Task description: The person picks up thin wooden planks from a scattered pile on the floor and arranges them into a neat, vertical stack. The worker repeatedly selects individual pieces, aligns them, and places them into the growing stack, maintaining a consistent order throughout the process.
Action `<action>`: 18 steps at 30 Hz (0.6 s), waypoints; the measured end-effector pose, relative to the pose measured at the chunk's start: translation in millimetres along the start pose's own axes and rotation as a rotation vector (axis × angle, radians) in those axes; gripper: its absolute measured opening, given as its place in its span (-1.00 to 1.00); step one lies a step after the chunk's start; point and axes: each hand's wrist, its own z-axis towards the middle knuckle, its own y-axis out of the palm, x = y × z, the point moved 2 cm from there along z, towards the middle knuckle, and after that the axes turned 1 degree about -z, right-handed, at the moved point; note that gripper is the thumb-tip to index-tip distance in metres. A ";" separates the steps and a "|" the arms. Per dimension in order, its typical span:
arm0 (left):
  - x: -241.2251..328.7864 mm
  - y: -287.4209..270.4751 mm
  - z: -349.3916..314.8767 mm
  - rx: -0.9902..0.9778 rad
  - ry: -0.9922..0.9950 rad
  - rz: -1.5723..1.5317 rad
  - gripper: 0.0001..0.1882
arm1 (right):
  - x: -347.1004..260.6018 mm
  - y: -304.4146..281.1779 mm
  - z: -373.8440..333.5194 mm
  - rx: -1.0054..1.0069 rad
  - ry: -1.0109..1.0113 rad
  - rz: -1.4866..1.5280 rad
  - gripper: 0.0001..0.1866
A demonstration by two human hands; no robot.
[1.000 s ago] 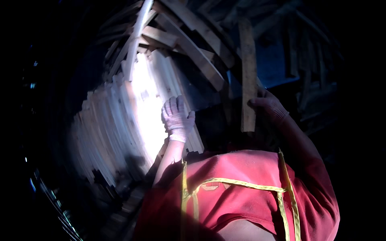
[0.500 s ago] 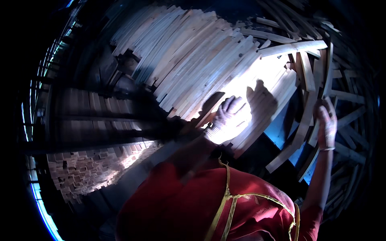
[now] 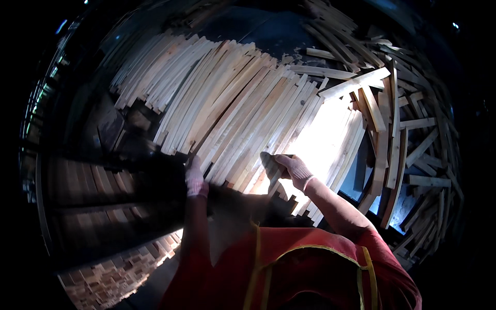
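Observation:
My left hand point(image 3: 195, 178), in a pale knit glove, is at the near ends of a broad row of wooden strips point(image 3: 232, 113). Its fingertips meet the strip ends in shadow, so their grip is hard to make out. To the right, my right hand point(image 3: 295, 169), also gloved, is over the same row beside a brightly lit patch. Its thumb side stretches left, with fingers apart and nothing plainly in them; a dark shadow falls next to it. The strips lie side by side, slanting away from me, their near ends uneven.
Loose wooden pieces point(image 3: 395, 139) lie crisscrossed at the right, one long board point(image 3: 356, 82) slanting over the row's far right corner. At lower left stands a stack of wood point(image 3: 116, 271) with end faces showing. Dark bars point(image 3: 88, 207) cross the left side.
My left hand has moved left from the lit strips to the row's near ends. My right hand has come left from the loose boards onto the row. The view has shifted too.

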 end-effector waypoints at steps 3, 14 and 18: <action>18.6 -26.9 -64.6 -0.098 0.272 -0.360 -0.47 | -22.0 1.2 -37.1 -0.063 0.005 -0.032 -0.52; 57.5 6.1 -57.4 -0.995 0.281 0.371 -0.49 | -48.7 -72.1 -60.2 0.259 0.165 -0.570 -0.37; 157.0 80.5 -21.6 -0.687 0.404 0.264 -0.36 | -58.5 -99.3 -13.5 0.337 0.117 -0.627 -0.28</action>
